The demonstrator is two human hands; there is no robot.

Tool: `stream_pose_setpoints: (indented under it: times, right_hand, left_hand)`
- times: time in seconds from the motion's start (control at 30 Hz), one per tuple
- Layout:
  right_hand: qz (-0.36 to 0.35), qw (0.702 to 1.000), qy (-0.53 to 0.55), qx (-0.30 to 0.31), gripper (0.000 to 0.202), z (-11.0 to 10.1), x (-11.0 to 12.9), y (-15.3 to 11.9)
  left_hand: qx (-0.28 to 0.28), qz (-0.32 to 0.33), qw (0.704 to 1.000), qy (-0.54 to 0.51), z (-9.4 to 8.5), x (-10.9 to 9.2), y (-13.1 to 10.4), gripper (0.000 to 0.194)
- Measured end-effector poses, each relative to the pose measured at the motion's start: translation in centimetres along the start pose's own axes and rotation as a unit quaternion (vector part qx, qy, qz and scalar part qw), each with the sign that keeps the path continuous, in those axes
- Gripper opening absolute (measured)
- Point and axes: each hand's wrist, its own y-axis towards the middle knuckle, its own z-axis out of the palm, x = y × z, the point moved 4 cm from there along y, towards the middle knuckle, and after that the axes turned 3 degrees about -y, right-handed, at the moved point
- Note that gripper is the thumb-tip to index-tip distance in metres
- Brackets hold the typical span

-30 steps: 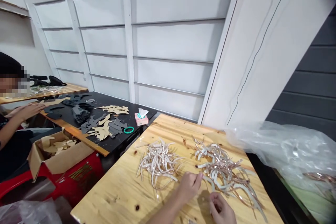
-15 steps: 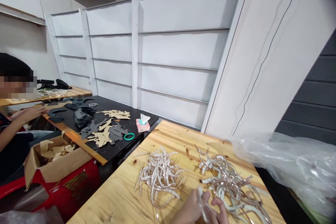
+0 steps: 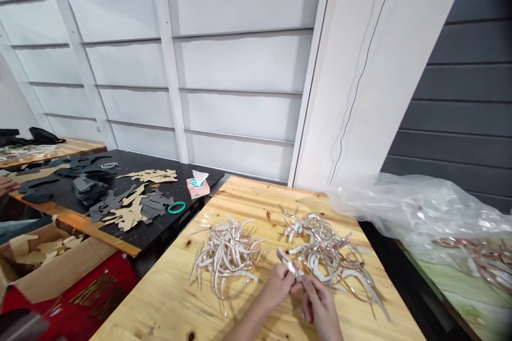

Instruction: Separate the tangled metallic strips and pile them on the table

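Note:
Both my hands are close together over the front of the wooden table. My left hand (image 3: 281, 281) pinches a short, shiny, pale curved strip (image 3: 286, 261), whose upper end sticks out beyond the fingers. The fingers of my right hand (image 3: 317, 298) are closed on the strip's lower end. Left of my hands lies a loose pile of silvery-white curved strips (image 3: 226, 256). To the right, close by my right hand, a second tangled pile of rose-gold and white curved strips (image 3: 328, 250) spreads across the wood.
A black table (image 3: 160, 224) at left bears grey and tan cut pieces, a green tape ring (image 3: 176, 207) and a pink tissue box (image 3: 198, 187). A cardboard box (image 3: 52, 282) stands before it. Clear plastic sheeting (image 3: 416, 213) lies at right. Another person's hand (image 3: 5, 184) shows far left.
The view has swung right and down, so more of my forearms and the right-hand side shows. My hands sit higher in view, still on the strip. The other person is mostly out of frame.

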Motion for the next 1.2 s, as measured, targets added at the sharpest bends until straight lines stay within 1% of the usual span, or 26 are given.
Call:
stream_pose_setpoints:
  times: [0.07, 0.17, 0.3, 0.4, 0.47, 0.5, 0.57, 0.63, 0.73, 0.8, 0.9, 1.0, 1.1, 1.2]
  right_hand:
    - [-0.004, 1.000, 0.006, 0.002, 0.051, 0.1, 0.0, -0.2]
    - [-0.009, 1.000, -0.013, 0.010, 0.052, 0.4, 0.4, -0.4]
    - [-0.031, 0.998, -0.061, 0.013, 0.053, 0.4, 1.7, -0.7]
    - [-0.068, 0.992, -0.107, 0.015, 0.048, 0.5, 3.0, -1.3]
    - [-0.103, 0.984, -0.141, 0.025, 0.043, 0.7, 4.0, -1.9]
    - [-0.123, 0.979, -0.159, 0.033, 0.041, 0.8, 4.5, -2.2]
    - [-0.160, 0.966, -0.196, 0.046, 0.038, 0.9, 5.2, -2.7]
    - [-0.180, 0.957, -0.220, 0.054, 0.036, 0.8, 5.5, -2.9]
    - [-0.162, 0.963, -0.205, 0.064, 0.037, 0.4, 5.4, -2.7]
    - [-0.138, 0.974, -0.170, 0.066, 0.038, 0.2, 5.0, -2.4]
    - [-0.108, 0.984, -0.127, 0.057, 0.040, -0.1, 4.5, -2.2]
    - [-0.073, 0.989, -0.111, 0.072, 0.041, -0.2, 4.0, -2.1]
    - [-0.053, 0.988, -0.107, 0.093, 0.039, -0.3, 3.8, -2.1]
    - [-0.063, 0.985, -0.125, 0.102, 0.037, -0.4, 3.6, -2.1]
  left_hand:
    - [0.023, 0.018, 1.000, -0.003, 0.3, -0.1, -0.1, 0.065]
    - [0.011, 0.022, 0.999, -0.021, 0.3, 0.0, 0.1, 0.064]
    - [0.012, 0.026, 0.999, -0.029, 0.5, 0.2, 0.1, 0.062]
    - [-0.010, 0.021, 1.000, 0.009, 0.5, 0.2, 0.0, 0.063]
    - [-0.006, 0.027, 0.998, 0.061, 0.6, -0.1, -0.2, 0.066]
    - [0.001, 0.041, 0.995, 0.092, 0.7, -0.3, -0.4, 0.066]
    - [0.011, 0.092, 0.984, 0.150, 0.9, -1.2, -1.0, 0.062]
    - [0.003, 0.150, 0.971, 0.186, 1.1, -2.3, -1.8, 0.054]
    - [-0.004, 0.206, 0.961, 0.182, 1.3, -3.5, -2.9, 0.048]
    - [0.017, 0.219, 0.959, 0.180, 1.5, -4.0, -3.3, 0.046]
    - [0.063, 0.194, 0.963, 0.174, 1.8, -4.2, -3.4, 0.043]
    - [0.091, 0.155, 0.974, 0.135, 1.8, -4.2, -3.2, 0.045]
    - [0.096, 0.147, 0.976, 0.130, 1.8, -4.3, -3.1, 0.046]
    - [0.091, 0.158, 0.970, 0.164, 1.5, -4.3, -3.0, 0.046]
